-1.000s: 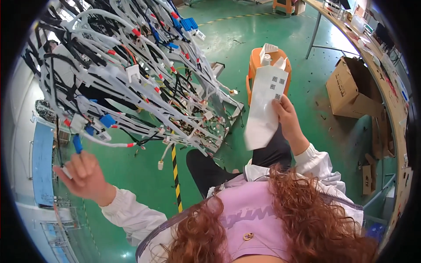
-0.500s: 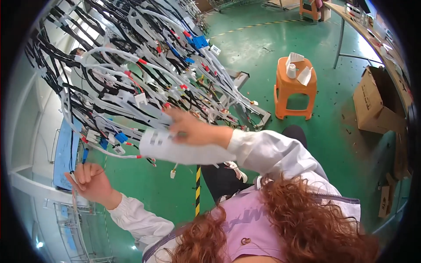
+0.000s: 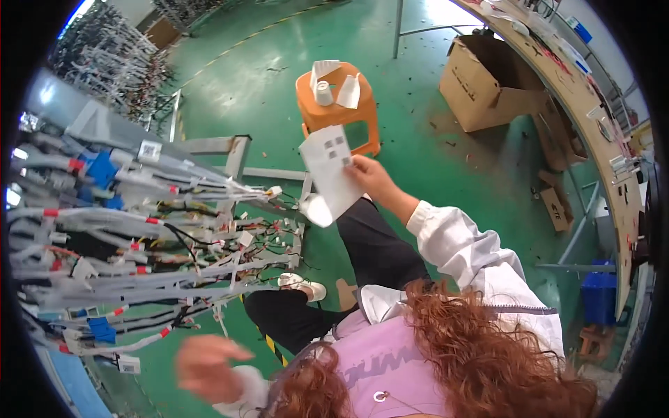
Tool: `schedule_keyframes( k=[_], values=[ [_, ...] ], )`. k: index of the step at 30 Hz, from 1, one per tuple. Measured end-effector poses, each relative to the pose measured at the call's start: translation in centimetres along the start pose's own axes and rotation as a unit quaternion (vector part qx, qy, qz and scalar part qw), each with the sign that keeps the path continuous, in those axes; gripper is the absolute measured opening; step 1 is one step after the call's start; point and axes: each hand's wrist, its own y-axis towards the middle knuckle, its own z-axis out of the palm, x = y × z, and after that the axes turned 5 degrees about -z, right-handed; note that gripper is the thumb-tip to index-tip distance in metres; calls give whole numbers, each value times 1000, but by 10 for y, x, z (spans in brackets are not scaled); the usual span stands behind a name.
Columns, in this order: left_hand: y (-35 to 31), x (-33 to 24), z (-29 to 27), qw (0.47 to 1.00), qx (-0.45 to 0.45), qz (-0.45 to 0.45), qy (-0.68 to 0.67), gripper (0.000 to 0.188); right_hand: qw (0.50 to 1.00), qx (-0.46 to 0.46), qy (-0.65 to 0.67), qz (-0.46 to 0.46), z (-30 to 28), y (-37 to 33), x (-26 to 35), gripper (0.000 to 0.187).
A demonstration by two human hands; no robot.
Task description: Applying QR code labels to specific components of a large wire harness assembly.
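My right hand point(image 3: 376, 181) is closed on the edge of a white sheet of labels point(image 3: 322, 171) printed with small dark square codes. The sheet is held out in front of me, its lower end curling. Low on the left, my left hand point(image 3: 209, 369) is smeared by motion, so its grip does not show. Nearest to it hang bundled wire harnesses point(image 3: 160, 272) with grey and black sleeves, red tape bands, blue connectors point(image 3: 102, 169) and white tags point(image 3: 129, 364).
An orange stool point(image 3: 369, 132) beyond the sheet carries a white roll point(image 3: 323, 93) and paper pieces point(image 3: 349, 90). A metal rack frame point(image 3: 237, 157) stands by the harnesses. On the right are an open carton point(image 3: 474, 87), a long worktable point(image 3: 568, 87) and a blue bin point(image 3: 598, 296).
My view has turned right. My right hand has carried the label sheet away from the harnesses toward the stool. My left hand has drawn back from a thin wire, lower and nearer my body.
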Motion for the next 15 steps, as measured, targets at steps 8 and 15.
schedule_keyframes(
  k=[8,15],
  values=[
    [63,134,41,915,101,-390,-24,25,924,-276,-254,71,-134,209,-137,22],
    [79,172,23,873,-19,-488,4,25,801,-337,-437,233,-132,354,-178,32]
  ],
)
